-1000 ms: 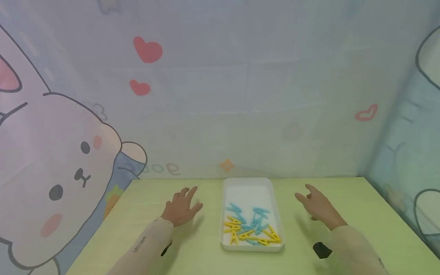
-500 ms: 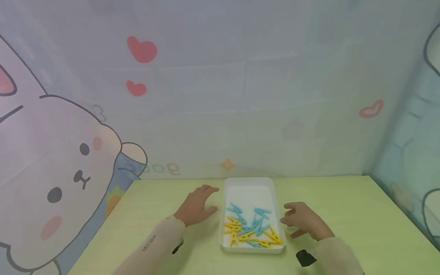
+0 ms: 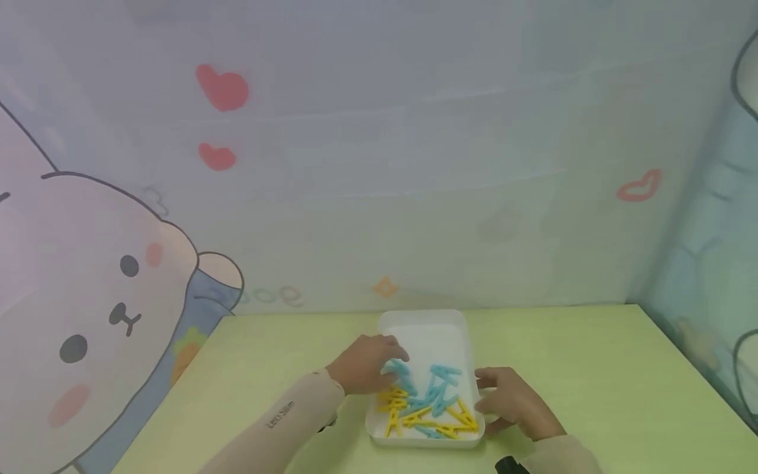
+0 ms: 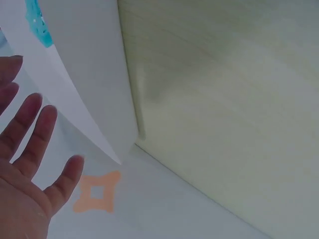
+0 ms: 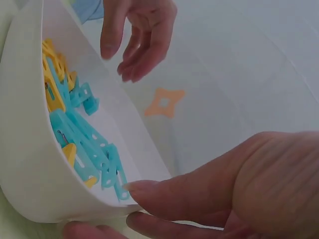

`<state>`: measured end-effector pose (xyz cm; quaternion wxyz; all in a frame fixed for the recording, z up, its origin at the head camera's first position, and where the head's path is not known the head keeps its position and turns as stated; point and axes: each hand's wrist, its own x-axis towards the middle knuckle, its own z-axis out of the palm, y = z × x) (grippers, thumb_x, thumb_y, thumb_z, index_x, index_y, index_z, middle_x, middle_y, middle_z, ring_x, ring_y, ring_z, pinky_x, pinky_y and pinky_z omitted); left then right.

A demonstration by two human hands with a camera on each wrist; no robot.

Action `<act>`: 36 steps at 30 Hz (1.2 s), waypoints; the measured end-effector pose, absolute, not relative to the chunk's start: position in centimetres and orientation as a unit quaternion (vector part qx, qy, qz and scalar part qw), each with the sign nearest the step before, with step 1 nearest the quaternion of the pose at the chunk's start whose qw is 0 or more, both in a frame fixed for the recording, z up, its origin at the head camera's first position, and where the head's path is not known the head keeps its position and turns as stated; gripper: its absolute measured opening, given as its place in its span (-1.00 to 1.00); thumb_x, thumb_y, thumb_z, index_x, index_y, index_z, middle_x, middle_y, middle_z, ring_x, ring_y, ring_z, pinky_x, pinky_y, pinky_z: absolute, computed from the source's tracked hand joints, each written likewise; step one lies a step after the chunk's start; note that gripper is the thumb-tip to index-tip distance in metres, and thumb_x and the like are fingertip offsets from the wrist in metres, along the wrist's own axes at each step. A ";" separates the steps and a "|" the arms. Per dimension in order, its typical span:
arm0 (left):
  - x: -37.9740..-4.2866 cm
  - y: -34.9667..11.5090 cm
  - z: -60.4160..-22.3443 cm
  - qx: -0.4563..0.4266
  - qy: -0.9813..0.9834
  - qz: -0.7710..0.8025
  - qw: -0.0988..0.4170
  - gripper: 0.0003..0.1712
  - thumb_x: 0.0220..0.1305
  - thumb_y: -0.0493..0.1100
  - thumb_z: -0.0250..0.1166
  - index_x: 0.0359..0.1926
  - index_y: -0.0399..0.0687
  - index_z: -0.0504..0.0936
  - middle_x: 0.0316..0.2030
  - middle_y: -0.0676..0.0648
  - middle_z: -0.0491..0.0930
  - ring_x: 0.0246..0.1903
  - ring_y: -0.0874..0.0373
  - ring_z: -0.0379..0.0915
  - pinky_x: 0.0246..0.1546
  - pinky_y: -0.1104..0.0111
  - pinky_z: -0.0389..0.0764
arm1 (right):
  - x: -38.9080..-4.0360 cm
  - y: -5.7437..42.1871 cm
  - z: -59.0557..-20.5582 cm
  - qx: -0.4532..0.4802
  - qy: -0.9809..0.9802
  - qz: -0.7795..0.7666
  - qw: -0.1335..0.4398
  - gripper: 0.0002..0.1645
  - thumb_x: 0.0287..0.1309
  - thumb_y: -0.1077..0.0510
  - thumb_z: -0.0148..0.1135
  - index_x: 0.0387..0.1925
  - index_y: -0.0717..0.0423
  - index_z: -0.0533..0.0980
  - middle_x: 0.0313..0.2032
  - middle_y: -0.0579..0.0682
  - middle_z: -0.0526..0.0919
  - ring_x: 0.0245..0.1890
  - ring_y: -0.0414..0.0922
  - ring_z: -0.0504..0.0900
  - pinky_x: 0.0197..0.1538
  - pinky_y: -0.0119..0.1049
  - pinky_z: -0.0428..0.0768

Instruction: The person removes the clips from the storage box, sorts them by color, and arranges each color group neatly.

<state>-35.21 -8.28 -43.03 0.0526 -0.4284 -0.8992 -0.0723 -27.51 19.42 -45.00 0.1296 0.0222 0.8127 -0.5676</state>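
Observation:
A white rectangular tray point(image 3: 435, 339) sits on the table, with several blue clothespins point(image 3: 445, 370) and yellow clothespins point(image 3: 393, 421) heaped in its near half. My left hand point(image 3: 362, 365) hovers over the tray's left side, fingertips close above the blue clothespins in the head view. Its fingers are spread and loosely bent, with nothing between them, as the left wrist view also shows. At the right side, my right hand point(image 3: 512, 398) grips the tray's rim point(image 5: 75, 172): the thumb point(image 5: 149, 191) lies over the edge while the other fingers stay outside, below it.
The pale green table point(image 3: 592, 368) extends on both sides of the tray. Behind it hangs a light backdrop point(image 3: 379, 217) printed with hearts, an orange star and a large cartoon rabbit point(image 3: 118, 263). Another printed panel point(image 3: 710, 263) closes off the right side.
Both hands have moved inward to the tray from either side. The left hand has come over its left rim; the right hand has reached and taken hold of its right rim.

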 end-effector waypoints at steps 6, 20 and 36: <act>-35.6 -6.1 -42.7 -0.426 -0.904 -0.018 -0.022 -0.68 0.19 -0.27 0.36 -0.02 0.09 0.72 -0.14 0.14 0.62 -0.15 0.29 0.54 -0.10 0.37 0.55 | -27.2 19.4 -44.7 0.028 0.805 -0.579 0.127 -0.17 -0.07 0.58 0.21 0.32 0.54 0.23 0.17 0.46 0.43 -0.20 0.09 0.67 -0.42 -0.07 0.68; -35.6 -3.8 -43.4 -0.401 -0.909 0.093 -0.058 -0.74 0.18 -0.26 0.40 -0.17 0.23 0.76 -0.27 0.26 0.59 -0.23 0.33 0.54 -0.07 0.41 0.54 | -27.3 19.2 -44.6 0.029 0.819 -0.559 0.128 -0.19 -0.05 0.58 0.24 0.31 0.53 0.25 0.18 0.46 0.44 -0.14 0.13 0.66 -0.44 -0.11 0.67; -36.6 -6.2 -41.2 -0.393 -0.915 -0.087 0.002 -0.77 0.24 -0.17 0.36 -0.06 0.04 0.69 -0.21 0.11 0.65 -0.28 0.27 0.54 -0.22 0.39 0.55 | -27.4 19.3 -44.8 0.032 0.818 -0.560 0.128 -0.15 -0.05 0.58 0.21 0.36 0.49 0.21 0.28 0.46 0.33 -0.12 0.14 0.66 -0.45 -0.11 0.67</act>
